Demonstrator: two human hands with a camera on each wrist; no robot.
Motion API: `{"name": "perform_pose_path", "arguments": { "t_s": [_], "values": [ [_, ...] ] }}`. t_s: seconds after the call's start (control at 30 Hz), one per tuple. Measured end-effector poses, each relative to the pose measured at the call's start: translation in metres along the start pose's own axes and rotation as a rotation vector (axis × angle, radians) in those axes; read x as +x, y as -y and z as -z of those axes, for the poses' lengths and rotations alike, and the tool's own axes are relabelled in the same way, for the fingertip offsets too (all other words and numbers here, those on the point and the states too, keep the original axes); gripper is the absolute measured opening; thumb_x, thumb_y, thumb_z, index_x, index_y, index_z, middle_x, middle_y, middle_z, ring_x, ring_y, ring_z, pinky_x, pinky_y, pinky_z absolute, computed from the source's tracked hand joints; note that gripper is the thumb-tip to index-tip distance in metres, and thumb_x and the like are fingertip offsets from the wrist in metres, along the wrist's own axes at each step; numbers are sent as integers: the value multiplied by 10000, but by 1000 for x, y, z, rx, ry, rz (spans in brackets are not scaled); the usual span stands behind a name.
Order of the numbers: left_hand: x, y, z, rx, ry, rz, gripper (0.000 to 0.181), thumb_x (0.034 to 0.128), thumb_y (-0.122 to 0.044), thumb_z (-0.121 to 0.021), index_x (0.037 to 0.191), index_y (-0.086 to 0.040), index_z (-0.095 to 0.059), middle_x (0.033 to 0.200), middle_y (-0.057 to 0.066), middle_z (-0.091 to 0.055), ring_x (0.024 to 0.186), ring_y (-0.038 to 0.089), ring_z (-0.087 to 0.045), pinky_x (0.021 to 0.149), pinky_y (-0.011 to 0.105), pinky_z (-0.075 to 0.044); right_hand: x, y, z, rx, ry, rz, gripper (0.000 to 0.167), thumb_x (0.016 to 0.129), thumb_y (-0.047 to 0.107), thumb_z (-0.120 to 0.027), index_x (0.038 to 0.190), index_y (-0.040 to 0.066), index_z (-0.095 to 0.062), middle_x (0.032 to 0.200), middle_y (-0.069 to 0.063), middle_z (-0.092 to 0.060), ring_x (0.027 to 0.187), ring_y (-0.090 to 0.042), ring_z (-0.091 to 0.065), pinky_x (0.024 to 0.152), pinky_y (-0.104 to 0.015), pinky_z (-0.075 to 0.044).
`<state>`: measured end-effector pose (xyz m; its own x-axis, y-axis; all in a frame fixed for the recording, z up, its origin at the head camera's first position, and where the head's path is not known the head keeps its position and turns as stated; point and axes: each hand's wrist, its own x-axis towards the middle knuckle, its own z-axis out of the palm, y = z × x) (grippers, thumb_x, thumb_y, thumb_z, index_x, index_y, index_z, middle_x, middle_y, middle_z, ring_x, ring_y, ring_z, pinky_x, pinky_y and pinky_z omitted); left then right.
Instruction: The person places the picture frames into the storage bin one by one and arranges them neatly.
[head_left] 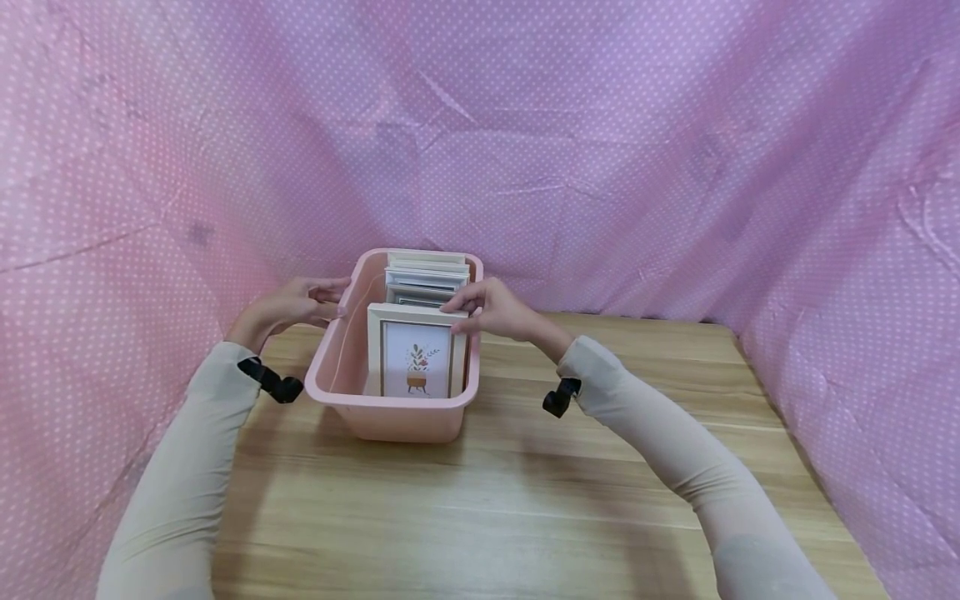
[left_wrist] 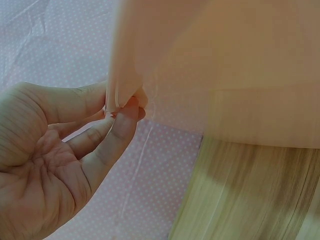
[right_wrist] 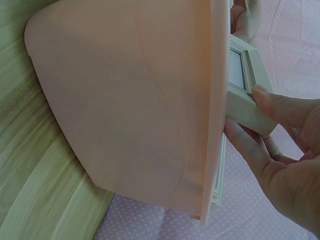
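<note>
A pink plastic bin (head_left: 405,421) stands on the wooden table. Its left rim is pinched between thumb and fingers by my left hand (head_left: 288,304); the left wrist view shows the fingertips around the bin's edge (left_wrist: 125,75). Closest to me inside the bin, a cream picture frame (head_left: 417,358) with a potted-plant print stands nearly upright. My right hand (head_left: 498,310) grips its upper right corner, thumb on the front face, as the right wrist view shows on the frame's corner (right_wrist: 250,110). Behind it, several more light picture frames (head_left: 426,268) stand in a row.
Bare wooden tabletop (head_left: 570,475) extends in front of the bin and to its right. Pink polka-dot cloth (head_left: 600,150) hangs behind the table and along both sides, close to the bin's far end.
</note>
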<state>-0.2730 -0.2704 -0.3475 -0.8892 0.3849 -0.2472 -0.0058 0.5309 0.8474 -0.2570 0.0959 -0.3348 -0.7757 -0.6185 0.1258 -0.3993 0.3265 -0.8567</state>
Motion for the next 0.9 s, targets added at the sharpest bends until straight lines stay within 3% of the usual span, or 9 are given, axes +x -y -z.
{"name": "perform_pose_path", "arguments": {
  "t_s": [0.5,0.77,0.9],
  "values": [
    [-1,0,-1,14,-8,5,743,988,-86,-649,1610,-36,-246,1515,351,-427,1126,166,-647,955,313,-615,2,-4,3,-52,33,13,277,809,-18,-826,1080,-13,-769,1030,-149,-753,788,-126,-634,676,-182,-539],
    [0,-1,-1,14,-6,13,741,994,-69,-633,1611,-27,-224,1509,366,-417,1130,178,-645,957,318,-614,4,-5,6,-108,62,49,266,821,-27,-812,1082,-26,-759,1043,-156,-748,849,-186,-667,839,-426,-611],
    [0,-1,-1,13,-3,8,740,993,-68,-634,1609,-22,-226,1501,370,-424,1113,169,-653,963,329,-613,7,-4,7,-129,83,56,266,829,-20,-805,1090,-30,-755,1059,-168,-752,887,-228,-687,877,-456,-612]
  ]
}}
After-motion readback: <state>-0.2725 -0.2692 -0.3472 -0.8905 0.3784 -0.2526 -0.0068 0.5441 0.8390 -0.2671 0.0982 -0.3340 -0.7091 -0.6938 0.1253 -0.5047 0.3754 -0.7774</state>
